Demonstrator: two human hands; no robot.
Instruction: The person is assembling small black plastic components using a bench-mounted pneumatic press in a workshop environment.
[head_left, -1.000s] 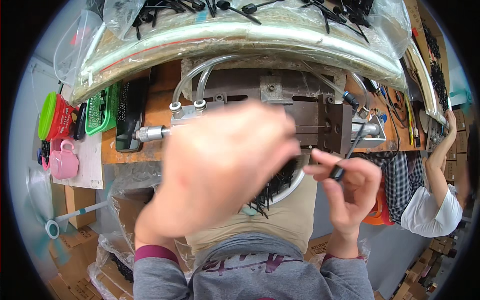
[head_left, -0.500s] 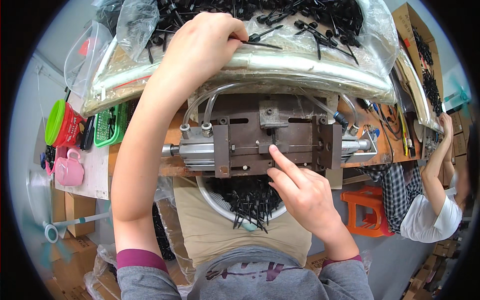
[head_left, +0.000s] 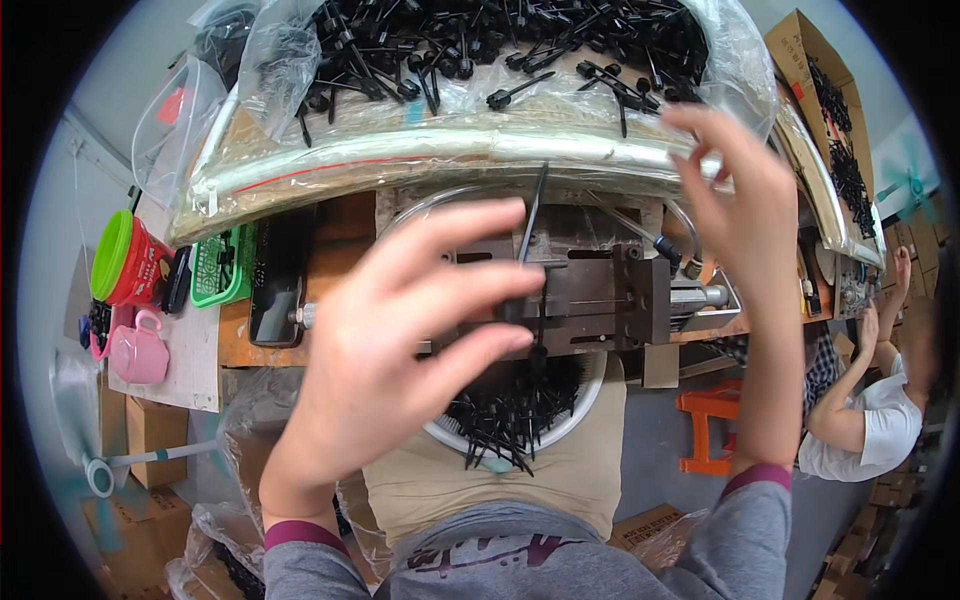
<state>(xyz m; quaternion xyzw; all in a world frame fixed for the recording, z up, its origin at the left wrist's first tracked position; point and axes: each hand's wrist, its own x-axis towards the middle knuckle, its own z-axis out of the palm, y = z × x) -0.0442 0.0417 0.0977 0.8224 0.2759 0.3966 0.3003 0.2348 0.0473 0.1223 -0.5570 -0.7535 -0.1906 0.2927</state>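
Observation:
My left hand [head_left: 405, 310] is over the left part of a dark metal fixture [head_left: 590, 285], blurred by motion. Its thumb and a finger close round the dark head of a thin black knob-headed rod [head_left: 535, 210], whose tip points up and away. A second black knob-headed rod [head_left: 541, 325] stands lengthwise at the middle of the fixture, just right of my fingertips. My right hand [head_left: 735, 170] is raised at the right front edge of a plastic-lined tray [head_left: 480, 145], its fingers curved and apart with nothing visible in them. Loose black rods [head_left: 460, 60] are heaped in that tray.
A white-rimmed tub [head_left: 590, 405] of similar rods rests at my lap. On the left are a phone [head_left: 277, 280], a green basket [head_left: 225, 265], a red tub [head_left: 135, 265] and a pink cup [head_left: 140, 350]. An orange stool [head_left: 705, 425] and a co-worker [head_left: 870, 420] are at right.
My left hand has come down from the tray to the fixture with a black rod. My right hand has left the fixture's middle and risen to the tray's right side.

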